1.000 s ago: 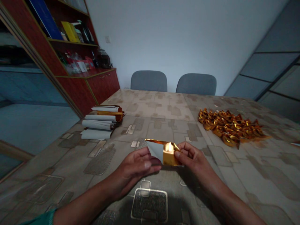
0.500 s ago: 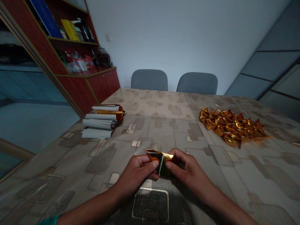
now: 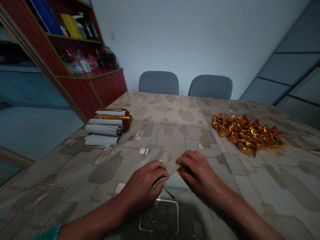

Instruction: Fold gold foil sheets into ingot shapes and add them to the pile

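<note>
In the head view, a folded foil sheet (image 3: pixel 175 178) lies on the table (image 3: pixel 280 196), between the two hands and touching both. It is thin paper with a pale silver side on top and a shiny gold side that shows at a small corner (image 3: pixel 181 172). Its long axis goes sideways across the body, with a small slant, from low under the left hand (image 3: pixel 141 188) up to the right hand (image 3: pixel 200 170). The left hand is nearer to the body and is half closed, and its fingers (image 3: pixel 156 170) curve down onto the sheet's left end. The right hand lies palm down with the fingers a little bent, and it covers the upper right end. I cannot tell if either hand really grips the sheet or only presses it. Far beyond the right hand there is a loose pile of crumpled gold foil pieces (image 3: pixel 246 135). Far beyond the left hand there is a stack of paper rolls (image 3: pixel 106 128), and one roll has an orange-gold edge.
</note>
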